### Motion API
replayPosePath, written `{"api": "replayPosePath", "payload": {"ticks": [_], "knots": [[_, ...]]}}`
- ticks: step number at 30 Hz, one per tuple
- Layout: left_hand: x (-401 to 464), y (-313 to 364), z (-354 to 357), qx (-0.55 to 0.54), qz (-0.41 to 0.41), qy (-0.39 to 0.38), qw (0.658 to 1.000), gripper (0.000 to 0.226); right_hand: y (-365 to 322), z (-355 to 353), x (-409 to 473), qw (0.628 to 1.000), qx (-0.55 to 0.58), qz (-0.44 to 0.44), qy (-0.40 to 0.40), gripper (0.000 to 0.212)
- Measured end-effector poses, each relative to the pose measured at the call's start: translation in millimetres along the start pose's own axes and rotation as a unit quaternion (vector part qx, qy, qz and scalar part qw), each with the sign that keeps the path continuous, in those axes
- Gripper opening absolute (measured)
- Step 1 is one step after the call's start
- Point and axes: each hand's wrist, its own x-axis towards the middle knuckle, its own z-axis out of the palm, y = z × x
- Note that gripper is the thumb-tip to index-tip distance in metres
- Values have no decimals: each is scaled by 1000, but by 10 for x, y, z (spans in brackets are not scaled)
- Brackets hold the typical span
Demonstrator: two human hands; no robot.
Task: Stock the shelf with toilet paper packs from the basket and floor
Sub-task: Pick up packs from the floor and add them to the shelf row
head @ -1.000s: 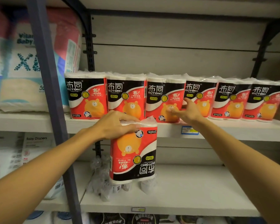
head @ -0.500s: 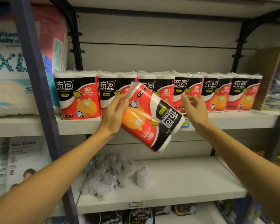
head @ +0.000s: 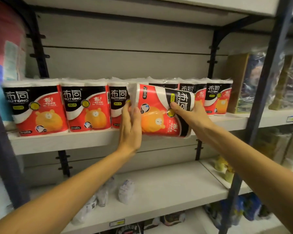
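A red, black and white toilet paper pack [head: 159,114] lies on its side in the air, just in front of the row of packs [head: 63,107] standing on the middle shelf [head: 66,142]. My left hand [head: 131,127] holds its left end, fingers up along the plastic. My right hand [head: 189,114] grips its right end from below, thumb on the front. The held pack hides part of the row behind it. More upright packs [head: 216,97] stand to its right.
Dark metal uprights [head: 264,92] frame the bay. A big diaper pack [head: 5,53] fills the far left. Boxed goods [head: 243,81] stand at the right of the same shelf. Small wrapped items [head: 125,191] lie on the lower shelf [head: 167,191].
The pack went from hanging upside down under my left hand to lying sideways at shelf height. My right hand left the row and took hold of its right end.
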Motion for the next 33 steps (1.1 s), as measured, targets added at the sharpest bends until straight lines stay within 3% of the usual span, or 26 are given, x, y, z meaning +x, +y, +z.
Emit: {"api": "replayPosePath", "payload": {"ticks": [3,8,11,13,15,20,24,28,33], "knots": [[9,-26,196,6,-2,-4,1000,52,4,-159,65,999,12,0,41,58],[33,40,505,7,-5,-2,1000,44,-61,-359,139,997,24,-11,72,42],[92,68,634,22,-15,28,999,53,-67,-468,209,996,13,-48,68,27],[134,114,711,40,-35,50,997,62,-76,-527,255,995,-13,-82,63,28],[174,153,770,56,-47,69,995,56,-94,-608,307,988,-55,-131,67,38],[243,123,793,92,-64,100,989,39,-227,-897,510,944,-192,-239,125,78],[268,-24,748,125,-75,100,984,24,-332,-1066,709,890,-327,-280,150,66],[265,-119,688,157,-98,99,978,17,-211,-1009,904,838,-413,-343,100,58],[246,-105,608,174,-97,99,975,20,-40,-681,966,820,-434,-372,29,58]]}}
